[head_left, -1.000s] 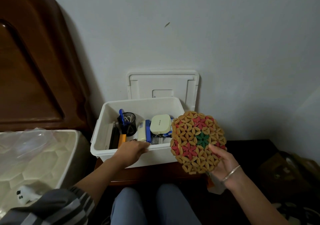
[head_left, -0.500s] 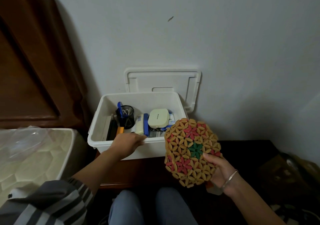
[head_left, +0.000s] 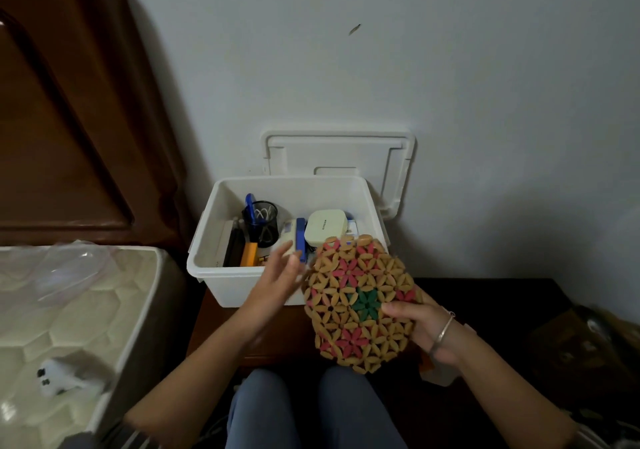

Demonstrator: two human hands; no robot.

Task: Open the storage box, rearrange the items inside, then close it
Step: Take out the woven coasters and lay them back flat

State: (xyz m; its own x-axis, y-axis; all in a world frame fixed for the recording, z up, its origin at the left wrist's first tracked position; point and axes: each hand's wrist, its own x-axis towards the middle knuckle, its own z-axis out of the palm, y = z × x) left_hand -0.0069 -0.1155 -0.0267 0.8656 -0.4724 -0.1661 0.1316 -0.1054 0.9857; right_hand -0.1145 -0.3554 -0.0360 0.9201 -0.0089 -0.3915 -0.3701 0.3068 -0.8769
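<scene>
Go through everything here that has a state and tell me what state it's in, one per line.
Box: open, items inside.
Lid: off, leaning upright against the wall behind the box.
Pen cup: upright in the box, holding a blue item.
Mat: out of the box, held tilted in front of it.
Right hand: gripping the mat.
Left hand: open, fingers at the box's front rim, holding nothing.
</scene>
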